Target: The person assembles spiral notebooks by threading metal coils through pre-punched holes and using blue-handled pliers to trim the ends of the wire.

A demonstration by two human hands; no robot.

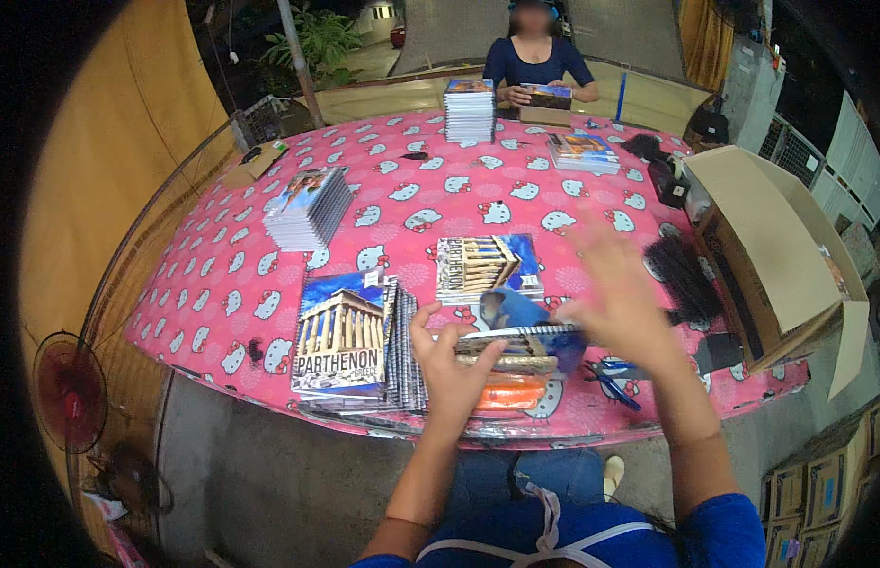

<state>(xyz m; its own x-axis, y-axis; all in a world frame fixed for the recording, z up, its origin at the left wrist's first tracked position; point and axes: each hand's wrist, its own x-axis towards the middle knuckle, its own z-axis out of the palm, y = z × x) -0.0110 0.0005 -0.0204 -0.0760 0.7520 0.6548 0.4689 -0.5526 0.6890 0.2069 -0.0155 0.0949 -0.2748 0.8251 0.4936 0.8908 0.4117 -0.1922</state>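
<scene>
The left hand (456,367) pinches a spiral notebook (533,345) between thumb and fingers near the pink tabletop's (383,206) front edge, right of 1 notebook stack (341,331). The blurred right hand (618,295) spreads open at its right end; contact is unclear.

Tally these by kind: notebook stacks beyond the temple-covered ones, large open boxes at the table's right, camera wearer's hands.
Notebook stacks: 3 (left stack, far-centre stack, far-right stack)
Large open box: 1
Wearer's hands: 2 (left hand, right hand)
Total: 6

Right hand (618,295) blurred — fisheye bending, black corners
</scene>
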